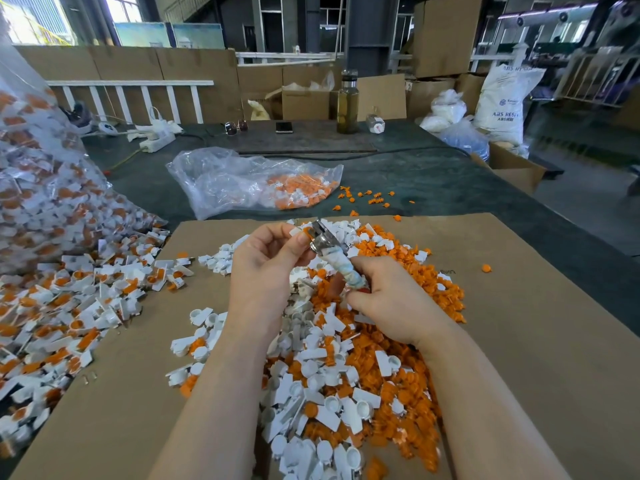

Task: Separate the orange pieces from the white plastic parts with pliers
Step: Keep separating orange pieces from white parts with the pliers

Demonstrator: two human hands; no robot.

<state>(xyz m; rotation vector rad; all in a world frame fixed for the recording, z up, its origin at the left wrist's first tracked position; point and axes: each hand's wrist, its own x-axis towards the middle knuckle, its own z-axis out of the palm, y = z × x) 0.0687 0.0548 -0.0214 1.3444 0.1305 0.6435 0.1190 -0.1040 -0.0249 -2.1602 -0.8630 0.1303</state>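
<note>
My left hand (266,261) pinches a small white plastic part with an orange piece (300,232) in it, held above the pile. My right hand (388,299) grips the tape-wrapped handles of the pliers (332,251), whose metal jaws touch the orange piece. Below my hands a mixed heap of white parts (311,386) and loose orange pieces (408,258) lies on a brown cardboard sheet (519,323). Unseparated orange-and-white parts (69,299) spill from the left.
A large clear bag (41,188) full of unseparated parts leans at the left. A smaller plastic bag (249,181) with parts lies beyond the cardboard on the dark table. A bottle (347,105), phone (284,127), sunglasses and power strip sit at the far edge. Cardboard boxes stand behind.
</note>
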